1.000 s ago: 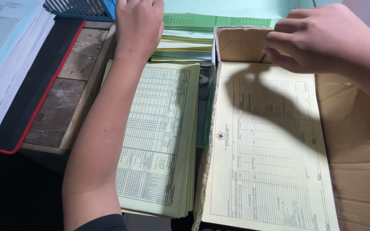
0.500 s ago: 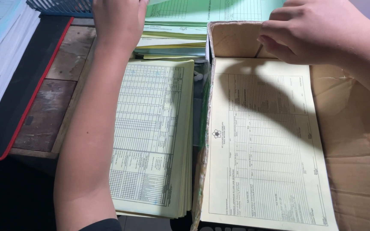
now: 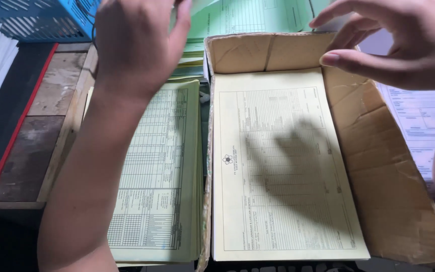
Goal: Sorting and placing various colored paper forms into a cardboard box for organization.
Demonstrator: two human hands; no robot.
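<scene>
My left hand [image 3: 137, 45] grip loose, fingers spread, holding nothing, raised over the yellow form stack [image 3: 159, 171] on the table | my right hand [image 3: 404, 45] grip wide, empty, hovering above the cardboard box [image 3: 393, 191] | yellow printed form [image 3: 278, 166] lies flat inside the box | green sheets [image 3: 242, 17] beyond.

Forms [image 3: 283, 166] in cardboard box [image 3: 393, 171], paper stack [image 3: 159, 171] left, basket [image 3: 31, 20] behind.

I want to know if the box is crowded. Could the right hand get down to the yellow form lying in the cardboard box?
Probably yes. The right hand hovers open above the cardboard box, whose top is open, and nothing lies on the yellow form; only the hand's shadow falls there.
</scene>
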